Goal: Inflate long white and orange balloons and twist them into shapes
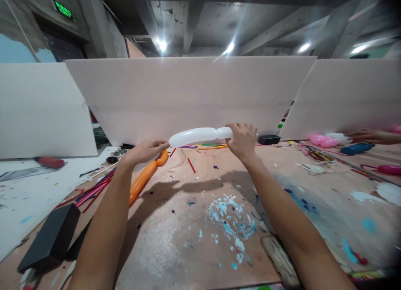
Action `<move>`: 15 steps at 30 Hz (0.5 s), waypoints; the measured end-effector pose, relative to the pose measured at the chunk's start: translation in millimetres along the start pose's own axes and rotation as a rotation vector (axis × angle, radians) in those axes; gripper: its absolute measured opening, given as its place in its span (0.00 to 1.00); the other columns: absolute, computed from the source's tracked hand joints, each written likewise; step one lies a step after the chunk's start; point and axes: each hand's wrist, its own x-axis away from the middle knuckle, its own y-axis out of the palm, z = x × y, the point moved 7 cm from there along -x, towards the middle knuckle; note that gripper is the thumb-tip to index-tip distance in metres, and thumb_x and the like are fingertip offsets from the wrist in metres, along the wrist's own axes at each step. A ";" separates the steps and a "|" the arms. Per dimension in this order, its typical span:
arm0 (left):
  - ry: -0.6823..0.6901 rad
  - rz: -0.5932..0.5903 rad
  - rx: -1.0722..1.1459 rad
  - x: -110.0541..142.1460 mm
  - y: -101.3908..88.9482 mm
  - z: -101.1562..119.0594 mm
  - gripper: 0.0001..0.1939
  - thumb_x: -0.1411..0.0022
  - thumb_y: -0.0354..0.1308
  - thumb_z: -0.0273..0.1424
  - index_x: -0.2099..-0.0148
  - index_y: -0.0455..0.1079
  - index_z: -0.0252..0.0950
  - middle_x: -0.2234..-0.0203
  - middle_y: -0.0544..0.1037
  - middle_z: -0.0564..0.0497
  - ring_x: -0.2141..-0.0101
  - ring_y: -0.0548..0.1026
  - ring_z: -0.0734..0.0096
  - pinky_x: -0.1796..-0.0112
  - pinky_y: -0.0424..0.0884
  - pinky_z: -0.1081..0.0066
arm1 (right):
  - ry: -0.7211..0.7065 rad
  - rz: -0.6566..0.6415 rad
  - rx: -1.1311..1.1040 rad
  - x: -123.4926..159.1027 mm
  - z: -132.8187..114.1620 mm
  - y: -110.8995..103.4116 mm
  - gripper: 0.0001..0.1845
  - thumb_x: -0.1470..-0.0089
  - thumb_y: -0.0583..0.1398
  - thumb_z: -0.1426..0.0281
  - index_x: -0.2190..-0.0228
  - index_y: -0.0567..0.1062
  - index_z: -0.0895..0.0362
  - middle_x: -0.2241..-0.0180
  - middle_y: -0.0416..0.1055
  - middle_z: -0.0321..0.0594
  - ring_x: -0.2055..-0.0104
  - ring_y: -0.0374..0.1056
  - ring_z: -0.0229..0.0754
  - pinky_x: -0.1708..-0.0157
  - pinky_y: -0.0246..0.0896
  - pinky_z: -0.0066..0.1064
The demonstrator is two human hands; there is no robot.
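Note:
A long white balloon [194, 135] stretches between my hands above the table, narrowed by a pinch or twist near its right part. My left hand [144, 151] pinches its left end between thumb and fingers. Around the right end wrap the fingers of my right hand [242, 138]. An orange balloon [144, 179] with a small bent lobe at its top hangs just below my left hand; part of it is behind my left forearm, and I cannot tell how it joins the white one.
Pale boards [188, 97] stand upright along the back. Thin uninflated balloons [97, 187] lie at left, near a black box [50, 235]. A phone-like object [278, 260] lies by my right forearm. At far right a co-worker's hand [372, 136] is near pink balloons [324, 140] and a blue pump-like object [357, 148].

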 end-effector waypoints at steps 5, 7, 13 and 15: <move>0.061 0.319 0.158 -1.2 -10.1 21.3 0.28 0.34 0.49 0.44 0.37 0.60 0.36 0.49 0.74 0.39 0.56 0.75 0.60 0.59 0.72 0.66 | -0.018 -0.213 0.010 5.9 -19.5 11.6 0.21 0.48 0.61 0.60 0.55 0.74 0.57 0.63 0.75 0.53 0.58 0.68 0.59 0.61 0.57 0.44; 0.060 0.605 0.086 8.2 -25.4 30.3 0.33 0.37 0.54 0.38 0.33 0.52 0.37 0.43 0.68 0.36 0.54 0.74 0.58 0.58 0.73 0.62 | 0.015 -0.324 -0.043 9.0 -22.0 18.6 0.25 0.48 0.60 0.52 0.55 0.74 0.56 0.63 0.76 0.53 0.61 0.70 0.58 0.65 0.58 0.41; 0.252 0.628 -0.478 13.0 -7.0 73.6 0.28 0.41 0.57 0.27 0.38 0.62 0.39 0.39 0.64 0.43 0.40 0.61 0.50 0.40 0.57 0.52 | -0.057 -0.422 -0.211 15.6 -43.3 19.0 0.29 0.40 0.48 0.47 0.59 0.73 0.58 0.61 0.76 0.53 0.63 0.71 0.52 0.68 0.58 0.36; 0.259 0.565 -0.538 6.1 7.5 76.5 0.28 0.42 0.60 0.32 0.39 0.63 0.40 0.39 0.65 0.43 0.40 0.61 0.48 0.40 0.55 0.49 | -0.083 -0.391 -0.300 17.2 -54.1 11.2 0.24 0.43 0.54 0.49 0.60 0.71 0.57 0.63 0.76 0.50 0.65 0.71 0.50 0.70 0.58 0.34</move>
